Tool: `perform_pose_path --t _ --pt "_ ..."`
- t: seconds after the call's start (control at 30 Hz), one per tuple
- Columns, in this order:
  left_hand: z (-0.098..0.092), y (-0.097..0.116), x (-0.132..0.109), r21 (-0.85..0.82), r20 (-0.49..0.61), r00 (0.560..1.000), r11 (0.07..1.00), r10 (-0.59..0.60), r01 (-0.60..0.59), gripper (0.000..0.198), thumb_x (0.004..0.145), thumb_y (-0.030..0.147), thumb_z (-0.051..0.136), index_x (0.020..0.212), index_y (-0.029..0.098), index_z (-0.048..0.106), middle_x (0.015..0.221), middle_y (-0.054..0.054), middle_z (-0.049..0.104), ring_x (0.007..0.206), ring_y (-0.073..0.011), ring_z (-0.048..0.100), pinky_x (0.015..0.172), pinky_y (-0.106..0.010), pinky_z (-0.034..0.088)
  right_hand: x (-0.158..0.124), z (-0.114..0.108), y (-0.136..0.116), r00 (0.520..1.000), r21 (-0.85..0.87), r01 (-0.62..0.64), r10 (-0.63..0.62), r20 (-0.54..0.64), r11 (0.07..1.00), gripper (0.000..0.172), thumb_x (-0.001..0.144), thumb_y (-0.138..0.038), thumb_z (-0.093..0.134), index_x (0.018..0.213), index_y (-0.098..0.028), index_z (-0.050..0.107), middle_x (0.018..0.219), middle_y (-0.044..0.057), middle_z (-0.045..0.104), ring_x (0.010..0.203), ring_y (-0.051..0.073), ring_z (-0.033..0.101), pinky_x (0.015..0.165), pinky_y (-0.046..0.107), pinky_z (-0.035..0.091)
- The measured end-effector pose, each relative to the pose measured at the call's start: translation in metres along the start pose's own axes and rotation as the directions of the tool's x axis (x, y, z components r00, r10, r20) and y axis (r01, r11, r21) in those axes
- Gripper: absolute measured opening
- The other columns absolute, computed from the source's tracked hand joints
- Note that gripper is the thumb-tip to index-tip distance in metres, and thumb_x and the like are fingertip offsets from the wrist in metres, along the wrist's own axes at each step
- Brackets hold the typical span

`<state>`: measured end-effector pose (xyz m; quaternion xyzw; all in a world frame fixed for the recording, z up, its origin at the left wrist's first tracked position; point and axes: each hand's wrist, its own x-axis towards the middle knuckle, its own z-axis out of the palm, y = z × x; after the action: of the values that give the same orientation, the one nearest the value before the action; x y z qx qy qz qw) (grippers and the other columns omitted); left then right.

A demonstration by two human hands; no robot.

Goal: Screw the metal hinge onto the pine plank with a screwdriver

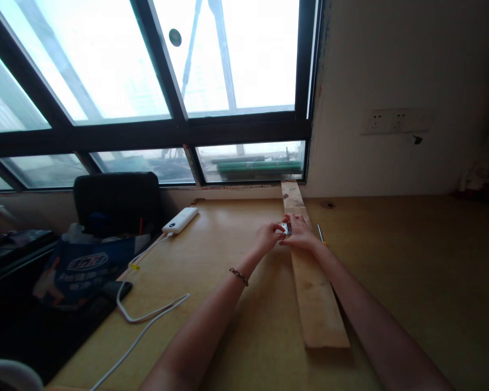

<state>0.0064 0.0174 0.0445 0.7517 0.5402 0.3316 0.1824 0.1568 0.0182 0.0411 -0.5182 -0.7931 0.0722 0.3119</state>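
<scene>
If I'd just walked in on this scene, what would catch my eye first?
Probably the bright window across the upper left and middle. Next, near the centre, the left hand and right hand come together around a small metal piece over a long wooden board. Left of them, a white device with a cable lies on the table.

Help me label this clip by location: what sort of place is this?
Probably a room in a home or small office. A wide table stands by a large window, with a black chair left of it and a socket panel on the wall.
</scene>
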Motion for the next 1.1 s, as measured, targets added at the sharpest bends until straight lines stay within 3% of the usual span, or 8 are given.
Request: perform_pose_path --t 0.2,0.43,0.63,0.8,0.97,1.1 --pt "-0.0002 -0.0021 0.0008 -0.031 0.034 0.999 0.999 0.028 -0.027 0.019 0.062 0.029 0.064 0.077 0.019 0.071 0.063 0.001 0.06 0.059 -0.0109 0.048 0.054 -0.022 0.029 -0.0002 -0.0021 -0.0006 0.999 -0.017 0.024 -0.023 0.041 1.0 0.077 0.048 -0.039 0.073 0.117 -0.025 0.04 0.108 0.003 0.059 0.106 0.025 0.043 0.089 0.039 0.028" --pt "-0.0007 0.0006 -0.0021 -0.062 0.054 0.998 0.998 -0.018 0.021 0.02 0.066 0.03 0.061 0.079 0.017 0.069 0.059 0.003 0.055 0.057 -0.0098 0.045 0.055 -0.021 0.031 0.0007 -0.0034 -0.0014 0.999 -0.012 0.006 -0.005 0.05 1.0 0.064 0.051 -0.044 0.071 0.108 -0.024 0.048 0.107 0.004 0.06 0.105 0.025 0.044 0.089 0.04 0.028" --pt "0.0025 -0.0057 0.0012 -0.022 -0.006 0.993 0.992 0.122 -0.122 0.01 0.064 0.023 0.063 0.072 0.018 0.067 0.071 0.001 0.055 0.067 -0.0105 0.047 0.061 -0.021 0.033 0.0016 -0.0029 0.0003 0.999 0.005 -0.014 0.014 0.031 1.0 0.069 0.048 -0.046 0.073 0.109 -0.024 0.048 0.11 0.004 0.059 0.106 0.025 0.045 0.089 0.038 0.029" --pt "0.0017 -0.0049 0.0006 -0.096 0.028 0.999 0.995 0.042 -0.039 0.013 0.067 0.025 0.061 0.077 0.017 0.066 0.065 0.002 0.054 0.062 -0.0107 0.047 0.058 -0.021 0.033 0.002 -0.0016 0.0019 1.0 0.018 0.001 -0.001 0.019 1.0 0.065 0.047 -0.047 0.073 0.104 -0.025 0.051 0.108 0.002 0.059 0.103 0.024 0.046 0.089 0.038 0.028" --pt "0.0012 -0.0001 -0.0012 -0.042 -0.026 0.99 0.989 0.141 -0.142 0.007 0.065 0.02 0.063 0.071 0.018 0.065 0.073 0.0 0.056 0.07 -0.0116 0.048 0.065 -0.022 0.035 0.0021 -0.0005 0.0012 1.0 0.015 -0.028 0.028 -0.002 0.999 0.068 0.047 -0.045 0.074 0.107 -0.023 0.049 0.108 0.004 0.059 0.102 0.024 0.046 0.087 0.037 0.031" --pt "0.0039 -0.0065 0.0019 -0.14 0.002 0.999 0.989 0.041 -0.041 0.015 0.066 0.026 0.06 0.075 0.016 0.067 0.062 0.002 0.052 0.059 -0.0096 0.044 0.056 -0.02 0.032 0.0017 -0.0013 0.0003 1.0 0.001 -0.001 0.001 0.007 1.0 0.064 0.048 -0.046 0.073 0.104 -0.024 0.05 0.108 0.004 0.059 0.102 0.024 0.046 0.087 0.038 0.03"
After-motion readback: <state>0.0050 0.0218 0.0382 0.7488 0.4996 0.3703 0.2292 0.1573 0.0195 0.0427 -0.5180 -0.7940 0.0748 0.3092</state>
